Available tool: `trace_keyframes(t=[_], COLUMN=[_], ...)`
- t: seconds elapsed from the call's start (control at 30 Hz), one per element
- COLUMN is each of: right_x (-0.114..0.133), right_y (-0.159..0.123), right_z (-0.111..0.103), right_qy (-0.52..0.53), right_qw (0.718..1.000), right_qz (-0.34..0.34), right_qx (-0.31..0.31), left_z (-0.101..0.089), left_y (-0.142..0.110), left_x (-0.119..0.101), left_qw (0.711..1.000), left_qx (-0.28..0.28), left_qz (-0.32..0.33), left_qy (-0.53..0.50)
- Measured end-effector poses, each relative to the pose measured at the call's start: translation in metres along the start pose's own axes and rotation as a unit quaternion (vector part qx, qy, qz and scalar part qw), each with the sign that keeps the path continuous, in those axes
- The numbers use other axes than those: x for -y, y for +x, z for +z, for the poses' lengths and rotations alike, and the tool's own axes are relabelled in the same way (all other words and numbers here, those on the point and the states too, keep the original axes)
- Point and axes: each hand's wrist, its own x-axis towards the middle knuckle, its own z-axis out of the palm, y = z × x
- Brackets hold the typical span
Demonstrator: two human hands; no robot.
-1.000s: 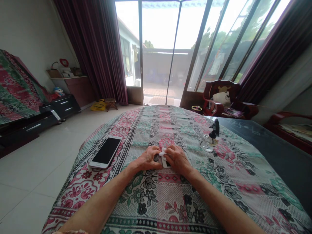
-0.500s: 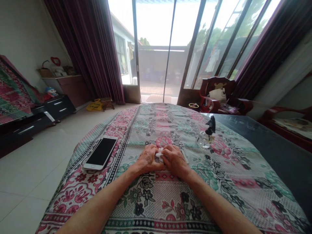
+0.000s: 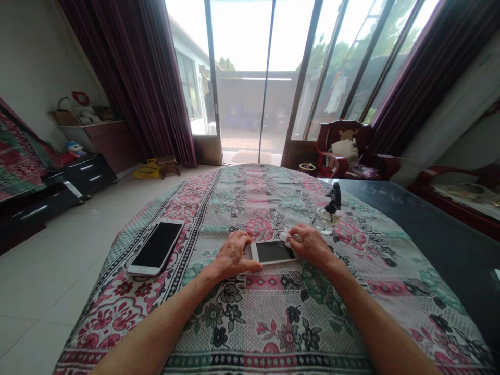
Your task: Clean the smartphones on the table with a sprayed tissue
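A white smartphone (image 3: pixel 273 251) with a dark screen lies sideways on the patterned cloth in front of me. My left hand (image 3: pixel 234 253) grips its left end, thumb along the near edge and fingers at the far corner. At the right end, my right hand (image 3: pixel 311 244) pinches a crumpled white tissue (image 3: pixel 284 237) against the screen. Just beyond that hand stands a clear spray bottle (image 3: pixel 324 221) with a black trigger head. Well to the left, a second, larger white smartphone (image 3: pixel 158 247) lies face up, its screen dark.
A floral cloth (image 3: pixel 273 333) covers the rounded table. Right of it is a dark tabletop (image 3: pixel 385 208). A wooden chair (image 3: pixel 344 148) holding a bag stands by the glass doors. Left, on the tiled floor, are a yellow bag (image 3: pixel 147 169) and black drawers (image 3: pixel 88 172).
My right hand has slid right across the phone with the tissue, uncovering the screen. My left hand stays at the phone's left end. The view has shifted slightly.
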Motion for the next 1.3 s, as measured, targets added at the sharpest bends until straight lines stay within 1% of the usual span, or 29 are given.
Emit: trace_keyframes(t=[0.1,0.17,0.33,0.43,0.53,0.67,0.77,0.87,1.03,1.1,1.2,1.3], right_x=[0.000,0.008,0.035,0.040,0.033,0.011,-0.002,-0.009,-0.013,-0.014,-0.018,-0.022], right_y=[-0.001,-0.001,0.000,0.001,0.003,0.003,0.005,0.009,0.010,0.006,-0.001,-0.006], right_z=[0.001,0.005,0.022,0.026,0.021,0.010,0.005,0.002,-0.006,-0.008,-0.008,-0.004], right_qy=[0.000,0.005,0.020,0.031,0.049,0.061,0.070,0.069,0.071,0.072,0.080,0.092], right_qw=[1.000,1.000,0.998,0.997,0.998,0.998,0.997,0.995,0.987,0.982,0.972,0.967], right_qz=[0.003,-0.005,-0.057,-0.061,-0.048,-0.023,-0.025,-0.065,-0.132,-0.165,-0.218,-0.240], right_qx=[-0.002,-0.010,-0.028,-0.024,-0.011,0.003,0.014,0.035,0.063,0.055,0.023,0.003], left_z=[0.000,0.000,0.003,0.004,0.004,0.002,0.002,0.001,0.001,0.001,0.002,0.004], left_y=[0.000,0.000,0.000,0.000,0.000,0.000,-0.001,-0.001,-0.001,-0.001,-0.001,-0.001], left_x=[0.000,-0.001,0.001,0.004,0.004,0.002,0.000,0.000,-0.001,-0.001,0.000,0.002], left_qw=[1.000,1.000,1.000,0.999,0.999,0.999,0.999,0.999,0.999,0.999,0.999,0.999], left_qx=[0.000,-0.002,-0.012,-0.011,-0.010,-0.008,-0.005,-0.003,-0.004,-0.008,-0.013,-0.015], left_qz=[0.005,0.006,0.018,0.025,0.030,0.029,0.024,0.022,0.022,0.026,0.030,0.031], left_qy=[0.001,0.005,0.010,0.017,0.023,0.024,0.023,0.023,0.025,0.024,0.023,0.024])
